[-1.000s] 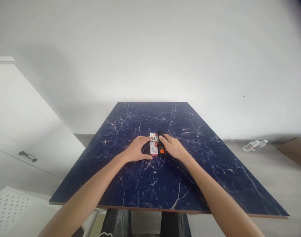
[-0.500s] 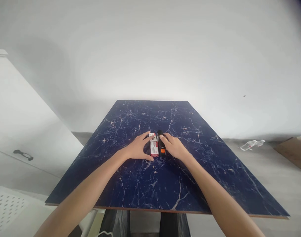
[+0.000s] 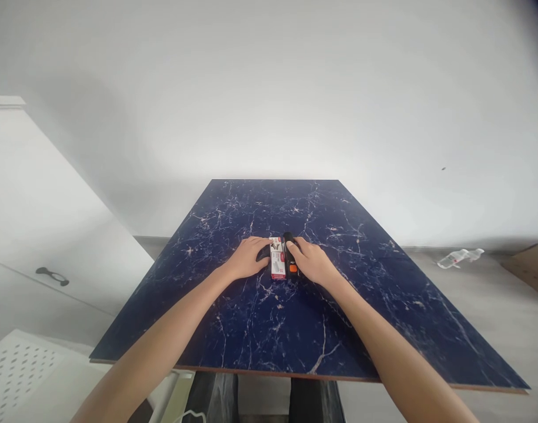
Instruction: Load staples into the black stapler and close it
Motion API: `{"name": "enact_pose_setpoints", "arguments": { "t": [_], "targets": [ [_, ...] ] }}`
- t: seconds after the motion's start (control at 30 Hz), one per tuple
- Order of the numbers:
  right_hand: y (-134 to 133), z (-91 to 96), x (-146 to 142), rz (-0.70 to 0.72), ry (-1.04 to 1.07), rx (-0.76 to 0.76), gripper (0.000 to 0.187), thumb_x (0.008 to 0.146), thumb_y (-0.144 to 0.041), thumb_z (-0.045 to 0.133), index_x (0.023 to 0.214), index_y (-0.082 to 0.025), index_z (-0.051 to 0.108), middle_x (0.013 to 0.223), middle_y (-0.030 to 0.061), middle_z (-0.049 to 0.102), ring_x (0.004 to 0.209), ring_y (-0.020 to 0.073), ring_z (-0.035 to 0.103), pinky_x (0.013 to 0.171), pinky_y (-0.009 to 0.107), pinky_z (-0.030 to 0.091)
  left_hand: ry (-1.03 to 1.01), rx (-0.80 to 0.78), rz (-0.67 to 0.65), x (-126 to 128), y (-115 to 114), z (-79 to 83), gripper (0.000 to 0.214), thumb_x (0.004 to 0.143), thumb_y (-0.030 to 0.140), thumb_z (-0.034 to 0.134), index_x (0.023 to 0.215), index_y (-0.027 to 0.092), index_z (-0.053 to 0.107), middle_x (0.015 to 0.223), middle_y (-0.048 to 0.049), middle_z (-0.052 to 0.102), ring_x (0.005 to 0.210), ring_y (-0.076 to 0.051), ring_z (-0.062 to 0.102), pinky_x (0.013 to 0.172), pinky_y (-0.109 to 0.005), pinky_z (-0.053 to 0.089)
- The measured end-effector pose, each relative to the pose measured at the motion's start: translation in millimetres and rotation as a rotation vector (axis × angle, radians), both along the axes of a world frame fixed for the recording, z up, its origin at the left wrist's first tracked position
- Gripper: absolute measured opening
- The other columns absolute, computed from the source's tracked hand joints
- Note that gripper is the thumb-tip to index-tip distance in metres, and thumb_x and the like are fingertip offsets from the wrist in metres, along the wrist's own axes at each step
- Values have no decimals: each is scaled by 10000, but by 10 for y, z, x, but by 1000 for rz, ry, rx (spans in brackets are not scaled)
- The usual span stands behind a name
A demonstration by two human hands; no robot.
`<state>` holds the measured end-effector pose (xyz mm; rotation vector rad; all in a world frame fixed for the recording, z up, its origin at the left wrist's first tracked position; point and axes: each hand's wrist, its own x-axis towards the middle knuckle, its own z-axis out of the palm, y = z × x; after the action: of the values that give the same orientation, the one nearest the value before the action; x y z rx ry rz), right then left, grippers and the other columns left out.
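Note:
A small red-and-white box (image 3: 276, 265) lies near the middle of the dark blue marbled table (image 3: 295, 329). A black stapler-like tool with an orange button (image 3: 291, 265) sits right beside it, touching its right side. My left hand (image 3: 247, 258) rests on the table against the box's left side, its fingertips curled onto the box's far end. From the right, my right hand (image 3: 311, 262) covers the black tool, with the fingers laid along its top. Both forearms reach in from the near edge.
A white cabinet with a dark handle (image 3: 52, 276) stands to the left. A white perforated surface (image 3: 17, 370) is at the lower left. On the floor to the right lie a clear plastic bottle (image 3: 459, 257) and a piece of cardboard (image 3: 531, 264).
My left hand has drawn in from a spread grip to a flatter hold at the box's left side. The box and the tool stay side by side. The view shifted slightly.

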<state>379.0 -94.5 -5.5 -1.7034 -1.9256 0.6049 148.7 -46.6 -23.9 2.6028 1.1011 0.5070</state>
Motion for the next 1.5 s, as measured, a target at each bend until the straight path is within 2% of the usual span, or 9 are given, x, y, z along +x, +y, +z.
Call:
{"name": "enact_pose_setpoints", "arguments": {
  "t": [0.37,0.43,0.53,0.63,0.73,0.9,1.1,1.27,1.5],
  "targets": [
    [16,-27,-19,-16,-45,12,353,1046,-449,322,1088,-196,565,983,93,708,894,238,671,697,267,366,72,62,27,50,-51,-4,480,947,289,538,1424,263,492,1491,-82,463,1397,-305,390,1162,-525,321],
    [18,-31,-23,-20,-61,24,345,1049,-438,323,1106,-196,563,1012,95,710,896,234,673,702,267,365,84,1,14,12,-51,15,496,975,288,495,1468,278,440,1573,-74,348,1457,-315,300,1175,-538,306],
    [23,-33,-16,-6,-82,37,332,1055,-412,322,1119,-195,565,1067,99,708,907,220,675,721,265,369,105,-166,5,-85,-63,94,586,998,316,466,1553,355,284,1667,-7,4,1518,-358,74,1177,-583,281],
    [25,-26,-2,13,-81,45,332,1061,-390,311,1096,-192,575,1070,95,709,928,212,674,737,261,375,141,-352,-68,-144,-95,207,859,933,435,602,1588,434,47,1650,24,-146,1505,-413,-17,1163,-637,267],
    [17,-10,3,8,-66,32,336,1050,-422,336,1077,-193,581,1009,88,714,883,218,671,707,263,379,168,-416,-110,-108,-117,265,1004,829,557,710,1587,445,62,1659,5,-101,1492,-462,28,1142,-657,292],
    [-24,44,-22,-23,-59,4,344,1000,-478,431,1037,-179,597,941,103,707,819,238,661,664,274,390,99,-347,-79,-28,-54,223,882,721,604,798,1489,404,415,1636,-27,71,1412,-445,318,1057,-572,455],
    [-85,105,-30,1,-81,28,268,921,-438,556,1015,-196,622,928,85,711,788,234,656,641,271,384,13,-330,-93,37,43,224,860,622,615,860,1383,356,552,1553,-73,226,1304,-397,465,964,-497,531],
    [-26,27,356,-186,-183,18,323,920,-414,527,1096,-167,639,934,118,719,811,262,667,676,293,399,-10,-321,-160,573,244,152,903,622,600,863,1414,339,516,1497,-93,285,1254,-379,510,943,-479,537],
    [86,-93,1482,-419,-176,-31,591,889,-496,549,1373,-162,490,1118,150,697,987,316,666,788,350,453,-3,-278,-245,2030,609,-56,1014,606,585,867,1466,265,436,1465,-127,291,1241,-366,527,1031,-463,479]
  ]
}}
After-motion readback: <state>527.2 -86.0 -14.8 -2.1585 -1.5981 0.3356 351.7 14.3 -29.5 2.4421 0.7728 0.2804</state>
